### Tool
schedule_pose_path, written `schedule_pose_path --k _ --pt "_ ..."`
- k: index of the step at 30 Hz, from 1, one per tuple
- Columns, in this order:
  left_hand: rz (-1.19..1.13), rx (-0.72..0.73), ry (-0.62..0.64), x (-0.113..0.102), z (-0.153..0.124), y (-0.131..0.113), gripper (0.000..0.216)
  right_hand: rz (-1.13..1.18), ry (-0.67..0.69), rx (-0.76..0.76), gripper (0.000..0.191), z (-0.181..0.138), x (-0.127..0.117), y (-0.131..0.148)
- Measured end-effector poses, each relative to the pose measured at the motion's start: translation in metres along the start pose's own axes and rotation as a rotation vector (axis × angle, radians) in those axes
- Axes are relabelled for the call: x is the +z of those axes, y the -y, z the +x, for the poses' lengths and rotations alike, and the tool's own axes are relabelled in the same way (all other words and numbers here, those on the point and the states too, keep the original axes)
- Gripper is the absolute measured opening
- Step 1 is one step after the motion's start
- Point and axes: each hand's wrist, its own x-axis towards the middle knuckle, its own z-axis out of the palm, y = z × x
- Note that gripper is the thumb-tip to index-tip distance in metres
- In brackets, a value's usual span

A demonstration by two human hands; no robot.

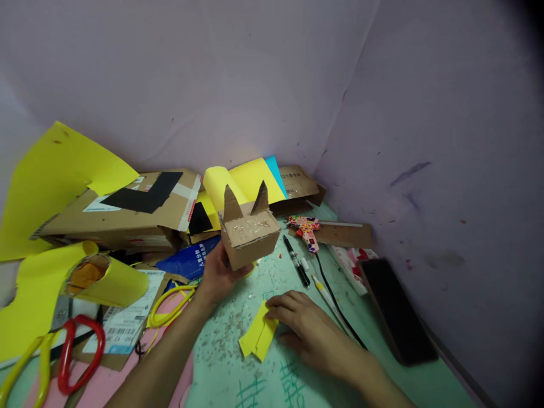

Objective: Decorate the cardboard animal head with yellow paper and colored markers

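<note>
My left hand [219,275] grips a small cardboard box [250,235] from below and lifts it off the table; two pointed cardboard ears stick up from its top, and dried glue shines on its upper face. My right hand [304,323] lies low on the green table [238,362], fingers curled down onto a small folded piece of yellow paper [258,337] and pressing its right edge.
A black marker [296,260], a white pen [327,294] and a patterned glue gun [306,229] with a black cord lie right of the box. A dark phone [397,309] rests by the wall. Yellow sheets, flattened cartons and red and yellow scissors [63,351] crowd the left.
</note>
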Motion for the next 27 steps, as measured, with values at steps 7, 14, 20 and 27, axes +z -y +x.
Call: schedule_pose_path --k 7,14,20,27 --pt "0.021 0.052 0.031 -0.002 0.000 0.008 0.040 -0.113 -0.041 -0.136 0.030 0.002 0.003 -0.013" --pt "0.032 0.065 0.018 -0.001 0.000 0.010 0.037 -0.087 0.034 -0.072 0.030 -0.007 -0.003 -0.010" --pt "0.028 0.055 0.011 0.000 -0.002 0.005 0.041 -0.201 0.005 -0.128 0.023 0.003 0.006 -0.013" --pt "0.027 0.047 0.000 0.000 -0.001 0.006 0.051 -0.056 -0.028 -0.049 0.030 -0.004 -0.003 -0.013"
